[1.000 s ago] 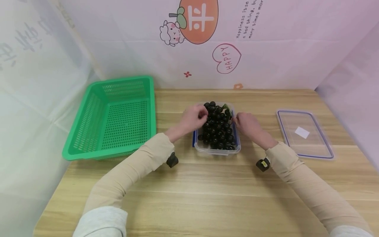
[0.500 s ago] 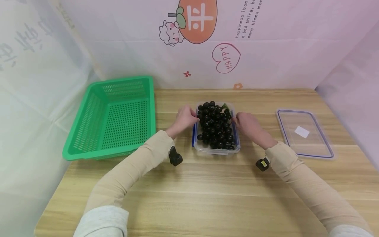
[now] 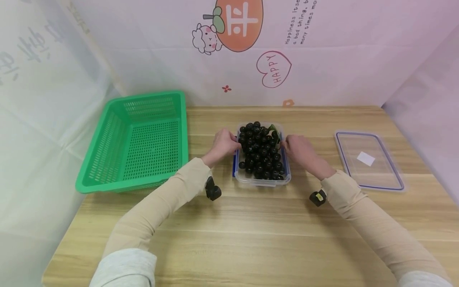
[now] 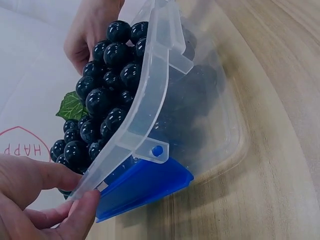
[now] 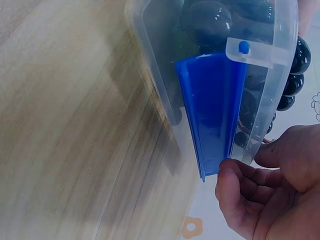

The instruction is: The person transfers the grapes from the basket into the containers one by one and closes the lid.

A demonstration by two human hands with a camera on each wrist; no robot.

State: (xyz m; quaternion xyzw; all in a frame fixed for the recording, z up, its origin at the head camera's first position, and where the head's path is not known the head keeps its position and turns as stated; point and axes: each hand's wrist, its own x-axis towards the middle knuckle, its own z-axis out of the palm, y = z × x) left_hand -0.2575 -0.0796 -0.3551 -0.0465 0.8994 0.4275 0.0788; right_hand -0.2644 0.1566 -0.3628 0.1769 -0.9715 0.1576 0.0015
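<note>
A bunch of dark, glossy grapes (image 3: 260, 153) fills a clear plastic food container (image 3: 256, 182) and rises above its rim. A green leaf (image 4: 71, 106) lies among the grapes at the far end. My left hand (image 3: 224, 144) pinches the container's left rim between thumb and fingers, as the left wrist view shows close up. On the opposite side my right hand (image 3: 302, 152) pinches the right rim. Blue locking flaps hang down on both sides: a left flap (image 4: 145, 187) and a right flap (image 5: 212, 110).
On the left stands a green perforated basket (image 3: 132, 186). A clear lid (image 3: 385, 173) with a blue seal and a white label (image 3: 366, 159) lies flat to the right. A printed cloth backdrop (image 3: 161, 59) rises behind the wooden table (image 3: 258, 235).
Over the last second my left hand has left the grapes and moved left to the container's rim. Grapes at the upper left now show uncovered. My right hand has stayed put.
</note>
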